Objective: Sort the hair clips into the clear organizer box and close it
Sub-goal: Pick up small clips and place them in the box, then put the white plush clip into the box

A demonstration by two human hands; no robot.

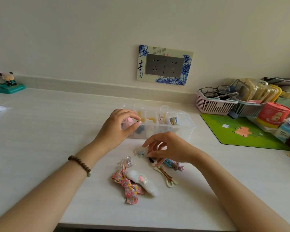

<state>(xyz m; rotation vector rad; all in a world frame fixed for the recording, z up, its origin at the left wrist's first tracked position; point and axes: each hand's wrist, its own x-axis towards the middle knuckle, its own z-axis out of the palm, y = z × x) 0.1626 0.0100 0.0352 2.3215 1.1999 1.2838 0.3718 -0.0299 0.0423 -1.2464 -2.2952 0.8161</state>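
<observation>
The clear organizer box (187, 121) stands open on the white desk, its compartments holding yellow, pink, dark and blue clips. My left hand (117, 126) hovers over the box's left end and pinches a small dark clip (137, 121) between thumb and fingers. My right hand (167, 148) is lower, in front of the box, its fingertips pinching a small pale clip at the top of the loose pile. On the desk lie a light blue bow clip (139, 153), a clear bow clip (126, 162), a floral fabric bow (127, 186), a white fluffy clip (144, 180), a gold-and-cream pin (166, 175) and blue and pink clips (172, 164).
A green mat (241, 131) lies to the right, with baskets (214, 104), glasses, a red tub (273, 114) and bottles crowded behind it. A teal toy stand (7, 87) sits far left by the wall. The desk's front edge runs just below my forearms.
</observation>
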